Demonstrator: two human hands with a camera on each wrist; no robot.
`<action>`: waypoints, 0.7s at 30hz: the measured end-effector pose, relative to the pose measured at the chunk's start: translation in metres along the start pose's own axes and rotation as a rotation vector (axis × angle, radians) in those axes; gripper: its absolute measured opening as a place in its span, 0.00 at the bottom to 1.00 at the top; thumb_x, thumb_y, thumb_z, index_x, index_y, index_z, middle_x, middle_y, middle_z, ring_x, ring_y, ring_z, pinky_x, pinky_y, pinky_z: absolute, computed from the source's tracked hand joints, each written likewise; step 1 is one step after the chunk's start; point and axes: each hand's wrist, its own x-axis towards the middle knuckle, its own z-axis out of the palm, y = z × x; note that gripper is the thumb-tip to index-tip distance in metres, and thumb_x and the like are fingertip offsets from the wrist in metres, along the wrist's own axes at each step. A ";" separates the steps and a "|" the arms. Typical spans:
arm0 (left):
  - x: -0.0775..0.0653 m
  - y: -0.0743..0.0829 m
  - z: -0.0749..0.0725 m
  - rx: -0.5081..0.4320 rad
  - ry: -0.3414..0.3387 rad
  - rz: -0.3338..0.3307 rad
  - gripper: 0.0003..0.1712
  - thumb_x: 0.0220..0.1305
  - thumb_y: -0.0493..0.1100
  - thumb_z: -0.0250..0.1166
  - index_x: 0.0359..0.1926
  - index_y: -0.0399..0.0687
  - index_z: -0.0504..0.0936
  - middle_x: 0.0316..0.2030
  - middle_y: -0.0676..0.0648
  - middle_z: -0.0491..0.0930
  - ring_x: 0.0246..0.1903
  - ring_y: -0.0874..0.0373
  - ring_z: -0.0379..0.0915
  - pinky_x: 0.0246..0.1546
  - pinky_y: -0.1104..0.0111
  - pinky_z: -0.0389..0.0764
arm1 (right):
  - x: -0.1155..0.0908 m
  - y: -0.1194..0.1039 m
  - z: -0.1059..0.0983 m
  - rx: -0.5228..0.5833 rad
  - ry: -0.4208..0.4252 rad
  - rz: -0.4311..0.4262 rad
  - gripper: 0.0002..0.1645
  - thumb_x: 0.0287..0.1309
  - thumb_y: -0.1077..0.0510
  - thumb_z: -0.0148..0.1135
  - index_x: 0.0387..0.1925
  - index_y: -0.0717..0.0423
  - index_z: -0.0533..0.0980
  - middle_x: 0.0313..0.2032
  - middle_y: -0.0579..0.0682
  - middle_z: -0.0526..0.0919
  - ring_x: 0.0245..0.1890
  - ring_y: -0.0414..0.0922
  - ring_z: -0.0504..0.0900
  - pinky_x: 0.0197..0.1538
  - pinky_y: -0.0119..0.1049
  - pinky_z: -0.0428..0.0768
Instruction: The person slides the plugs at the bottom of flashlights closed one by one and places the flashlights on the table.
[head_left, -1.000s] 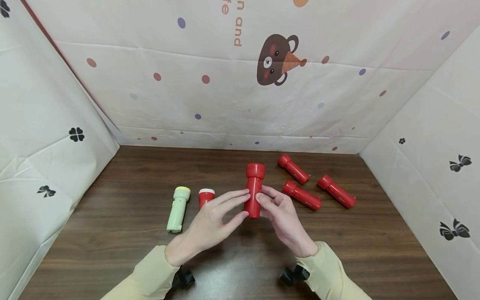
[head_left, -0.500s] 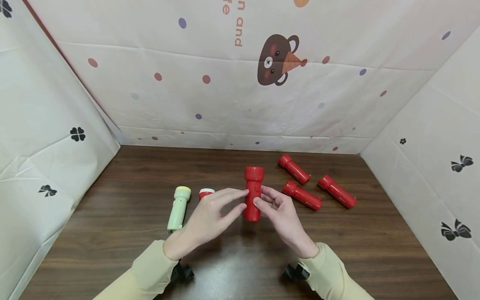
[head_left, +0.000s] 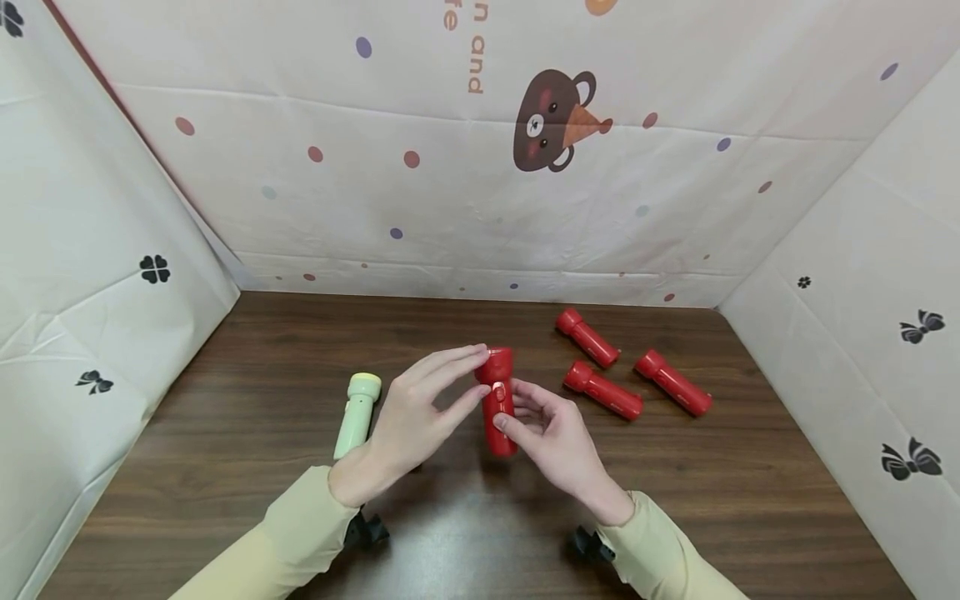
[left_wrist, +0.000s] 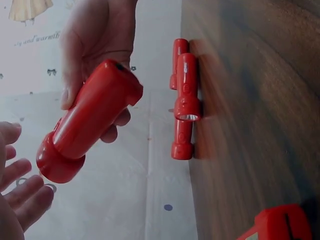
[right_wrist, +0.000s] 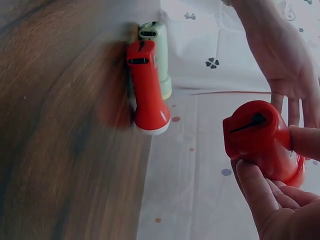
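Note:
A red flashlight (head_left: 504, 407) is held above the table in the head view, its wide head pointing away and its switch facing up. My right hand (head_left: 558, 437) grips it by the lower barrel, thumb on one side and fingers curled behind. My left hand (head_left: 420, 408) has its fingers extended beside it, fingertips right at the flashlight's head. In the right wrist view the tail end of this flashlight (right_wrist: 260, 135) shows a dark slot and hole. The left wrist view shows its barrel (left_wrist: 92, 115) slanting down toward the left hand's spread fingers.
Three red flashlights, one far (head_left: 587, 337), one nearer (head_left: 603, 390) and one rightmost (head_left: 673, 383), lie on the wooden table (head_left: 750, 500). At left lies a pale green flashlight (head_left: 357, 421). Beside it, a white-rimmed red flashlight (right_wrist: 147, 92) is hidden by my left hand in the head view.
The held flashlight has come slightly nearer and left, and has turned so its switch faces up. My left fingers have shifted from its barrel up to its head.

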 end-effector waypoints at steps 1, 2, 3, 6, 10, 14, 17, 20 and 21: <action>0.001 0.000 -0.001 0.013 -0.016 -0.008 0.28 0.56 0.36 0.80 0.59 0.44 0.87 0.58 0.44 0.88 0.58 0.52 0.86 0.59 0.61 0.87 | 0.000 0.000 0.001 -0.005 0.002 -0.001 0.32 0.63 0.62 0.73 0.67 0.66 0.75 0.55 0.63 0.89 0.54 0.55 0.89 0.53 0.35 0.90; 0.002 -0.001 -0.001 0.026 -0.030 -0.009 0.28 0.56 0.37 0.80 0.59 0.44 0.87 0.58 0.44 0.88 0.58 0.52 0.86 0.58 0.59 0.88 | -0.001 -0.001 0.001 -0.007 0.002 0.002 0.32 0.63 0.62 0.73 0.67 0.66 0.75 0.55 0.63 0.89 0.54 0.55 0.89 0.53 0.36 0.90; 0.003 -0.001 -0.002 0.040 -0.047 -0.011 0.29 0.56 0.37 0.81 0.60 0.44 0.87 0.59 0.44 0.88 0.58 0.51 0.86 0.58 0.58 0.88 | -0.001 -0.001 0.002 -0.011 0.006 0.006 0.32 0.63 0.62 0.73 0.66 0.66 0.76 0.55 0.63 0.89 0.53 0.55 0.89 0.52 0.36 0.90; 0.006 -0.002 -0.004 0.080 -0.103 -0.013 0.29 0.56 0.38 0.80 0.60 0.44 0.86 0.60 0.44 0.87 0.59 0.50 0.86 0.57 0.57 0.88 | -0.002 -0.002 0.003 -0.032 0.018 0.013 0.31 0.62 0.62 0.74 0.65 0.64 0.77 0.54 0.62 0.89 0.53 0.54 0.89 0.52 0.37 0.91; 0.009 -0.003 -0.006 0.111 -0.177 -0.019 0.29 0.57 0.38 0.80 0.61 0.45 0.86 0.60 0.44 0.87 0.60 0.50 0.85 0.57 0.57 0.88 | -0.003 -0.001 0.003 -0.058 0.022 0.004 0.31 0.61 0.61 0.75 0.64 0.63 0.78 0.52 0.61 0.90 0.51 0.52 0.90 0.52 0.37 0.91; 0.013 -0.005 -0.008 0.125 -0.226 -0.022 0.28 0.57 0.40 0.80 0.60 0.45 0.86 0.57 0.44 0.89 0.58 0.51 0.87 0.57 0.59 0.88 | -0.003 0.001 0.004 -0.079 0.027 -0.020 0.29 0.61 0.61 0.76 0.63 0.61 0.79 0.51 0.60 0.90 0.50 0.52 0.90 0.51 0.37 0.91; 0.015 -0.007 -0.008 0.131 -0.246 -0.029 0.27 0.57 0.41 0.80 0.59 0.46 0.87 0.55 0.45 0.90 0.56 0.52 0.88 0.56 0.60 0.89 | -0.003 0.001 0.004 -0.105 0.038 -0.035 0.29 0.60 0.61 0.76 0.62 0.61 0.79 0.51 0.60 0.90 0.49 0.52 0.91 0.50 0.38 0.91; 0.016 -0.009 -0.008 0.129 -0.258 -0.037 0.27 0.57 0.41 0.81 0.59 0.47 0.87 0.55 0.45 0.90 0.55 0.52 0.88 0.55 0.60 0.89 | -0.003 -0.001 0.005 -0.132 0.050 -0.038 0.29 0.59 0.61 0.77 0.62 0.61 0.80 0.50 0.59 0.91 0.49 0.51 0.91 0.50 0.39 0.91; 0.016 -0.009 -0.008 0.127 -0.263 -0.041 0.27 0.57 0.42 0.80 0.59 0.47 0.87 0.55 0.46 0.90 0.55 0.52 0.88 0.55 0.59 0.89 | -0.003 -0.001 0.005 -0.139 0.052 -0.040 0.29 0.59 0.61 0.77 0.62 0.60 0.80 0.50 0.58 0.91 0.49 0.51 0.91 0.49 0.39 0.91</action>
